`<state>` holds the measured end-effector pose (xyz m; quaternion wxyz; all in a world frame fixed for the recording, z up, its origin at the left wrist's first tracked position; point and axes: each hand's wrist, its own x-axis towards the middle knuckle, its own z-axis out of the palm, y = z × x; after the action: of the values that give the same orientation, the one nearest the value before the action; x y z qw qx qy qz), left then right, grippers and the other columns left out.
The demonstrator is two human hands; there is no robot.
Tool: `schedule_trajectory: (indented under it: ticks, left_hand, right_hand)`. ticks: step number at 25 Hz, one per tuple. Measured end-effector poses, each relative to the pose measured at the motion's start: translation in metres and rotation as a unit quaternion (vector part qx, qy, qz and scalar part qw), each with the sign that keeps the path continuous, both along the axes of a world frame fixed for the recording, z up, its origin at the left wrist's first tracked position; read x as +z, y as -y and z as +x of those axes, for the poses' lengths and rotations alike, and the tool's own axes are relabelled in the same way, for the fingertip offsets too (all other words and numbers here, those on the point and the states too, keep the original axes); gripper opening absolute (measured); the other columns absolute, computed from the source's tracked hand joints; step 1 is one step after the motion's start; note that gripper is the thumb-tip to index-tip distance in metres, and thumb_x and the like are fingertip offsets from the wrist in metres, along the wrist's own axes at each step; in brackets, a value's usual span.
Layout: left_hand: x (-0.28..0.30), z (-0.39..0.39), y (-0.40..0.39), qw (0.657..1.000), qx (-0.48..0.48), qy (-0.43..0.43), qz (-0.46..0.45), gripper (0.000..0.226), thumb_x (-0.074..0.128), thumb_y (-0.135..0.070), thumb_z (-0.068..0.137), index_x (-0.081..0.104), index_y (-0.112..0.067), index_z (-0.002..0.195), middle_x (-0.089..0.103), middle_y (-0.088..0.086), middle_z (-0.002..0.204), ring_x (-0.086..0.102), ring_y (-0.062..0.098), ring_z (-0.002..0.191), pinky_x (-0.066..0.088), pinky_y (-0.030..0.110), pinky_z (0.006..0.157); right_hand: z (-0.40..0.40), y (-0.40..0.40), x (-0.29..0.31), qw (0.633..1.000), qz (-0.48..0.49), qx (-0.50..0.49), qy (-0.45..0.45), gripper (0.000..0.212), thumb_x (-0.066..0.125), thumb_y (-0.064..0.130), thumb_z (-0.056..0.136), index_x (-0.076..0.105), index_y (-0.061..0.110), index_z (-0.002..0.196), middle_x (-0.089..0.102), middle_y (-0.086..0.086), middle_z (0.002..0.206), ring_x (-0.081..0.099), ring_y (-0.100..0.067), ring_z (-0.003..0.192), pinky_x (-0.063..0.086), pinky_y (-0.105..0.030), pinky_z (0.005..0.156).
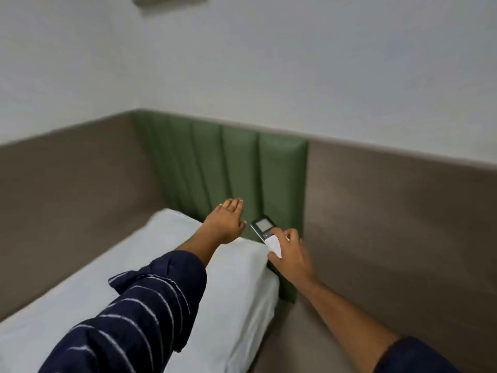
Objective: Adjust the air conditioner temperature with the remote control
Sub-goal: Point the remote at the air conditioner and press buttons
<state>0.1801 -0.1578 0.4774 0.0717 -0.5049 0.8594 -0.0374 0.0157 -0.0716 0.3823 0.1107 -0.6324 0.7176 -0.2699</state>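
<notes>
Walls [295,63] of pale white fill the upper half of your view, meeting in a corner at left of centre, with a brown band [390,211] running along their lower part. Against that corner stands a green padded headboard [242,168], its right edge ending square against the brown. Below it the white bed [236,305] runs from the lower left up to the headboard, its right edge dropping to a strip of brown floor beside the wall, which is the widest free room you have. A grey unit [169,0] is cut off by the top edge; you cannot tell what it is. Your left hand [226,224], sleeve [139,313] in dark blue stripes, reaches over the pillow end with fingers stretched out flat and holding nothing. Your right hand [289,255] is just beside it, past the bed's top right corner, fingers wrapped around the remote control [265,228], whose screen points up toward the headboard.
</notes>
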Motion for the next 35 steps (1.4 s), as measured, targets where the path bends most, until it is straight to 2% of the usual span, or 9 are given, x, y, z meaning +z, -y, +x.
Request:
schedule_trajectory:
  ticks: [3,7,10,14,19,24,28,35]
  left_hand:
    - [0.094,0.077,-0.039,0.994,0.070,0.012,-0.083,0.068,0.026,-0.039,0.102,0.000,-0.008,0.156,0.004,0.008,0.165,0.004,0.023,0.153,0.008,0.038,0.124]
    - [0.202,0.189,-0.114,0.965,0.185,0.026,-0.183,0.066,0.024,-0.041,0.102,0.007,-0.007,0.156,0.008,0.009,0.165,0.007,0.023,0.152,0.009,0.037,0.124]
    - [0.267,0.281,-0.194,0.920,0.307,0.055,-0.236,0.065,0.022,-0.041,0.102,0.012,-0.005,0.155,0.013,0.010,0.164,0.011,0.024,0.152,0.011,0.037,0.122]
    - [0.334,0.382,-0.302,0.849,0.450,0.039,-0.275,0.065,0.021,-0.040,0.102,0.010,-0.004,0.155,0.012,0.010,0.164,0.011,0.025,0.151,0.012,0.039,0.122]
    - [0.386,0.468,-0.405,0.794,0.515,0.044,-0.320,0.064,0.020,-0.039,0.102,0.010,-0.005,0.155,0.009,0.011,0.164,0.009,0.026,0.152,0.013,0.040,0.123]
    - [0.428,0.535,-0.470,0.772,0.541,0.079,-0.323,0.065,0.019,-0.040,0.102,0.008,-0.004,0.155,0.005,0.010,0.165,0.006,0.025,0.152,0.011,0.040,0.123]
    - [0.447,0.585,-0.503,0.754,0.564,0.080,-0.328,0.066,0.019,-0.040,0.102,0.007,-0.003,0.155,0.005,0.010,0.165,0.006,0.026,0.152,0.011,0.040,0.124]
    - [0.438,0.601,-0.519,0.757,0.564,0.051,-0.325,0.064,0.018,-0.036,0.103,0.004,-0.002,0.155,0.001,0.012,0.165,0.004,0.027,0.152,0.010,0.041,0.124]
  right_hand:
    - [0.065,0.010,0.081,0.993,-0.079,0.087,0.005,0.054,0.059,0.033,0.077,0.048,0.026,0.129,0.045,-0.006,0.115,0.054,-0.029,0.099,0.048,-0.035,0.082]
    - [0.187,-0.001,0.175,0.968,-0.147,0.203,0.026,0.051,0.061,0.031,0.081,0.050,0.022,0.130,0.046,-0.009,0.114,0.053,-0.030,0.100,0.047,-0.035,0.083]
    - [0.290,-0.040,0.250,0.938,-0.183,0.291,0.050,0.047,0.058,0.029,0.086,0.048,0.021,0.131,0.046,-0.012,0.117,0.052,-0.033,0.103,0.047,-0.036,0.085]
    - [0.405,-0.113,0.339,0.889,-0.230,0.386,0.087,0.043,0.053,0.027,0.087,0.047,0.019,0.128,0.046,-0.015,0.117,0.052,-0.036,0.104,0.048,-0.039,0.086]
    - [0.509,-0.198,0.428,0.852,-0.274,0.434,0.097,0.036,0.051,0.024,0.087,0.049,0.012,0.121,0.045,-0.017,0.116,0.052,-0.037,0.101,0.048,-0.038,0.079]
    - [0.584,-0.251,0.484,0.837,-0.301,0.442,0.111,0.032,0.052,0.022,0.087,0.051,0.010,0.117,0.047,-0.019,0.115,0.054,-0.037,0.095,0.047,-0.037,0.073]
    - [0.622,-0.273,0.505,0.829,-0.323,0.439,0.125,0.035,0.053,0.023,0.085,0.046,0.011,0.117,0.046,-0.018,0.112,0.044,-0.032,0.084,0.039,-0.033,0.064]
    - [0.631,-0.288,0.506,0.827,-0.323,0.449,0.105,0.040,0.055,0.026,0.085,0.045,0.014,0.122,0.047,-0.017,0.117,0.052,-0.036,0.099,0.048,-0.037,0.073]
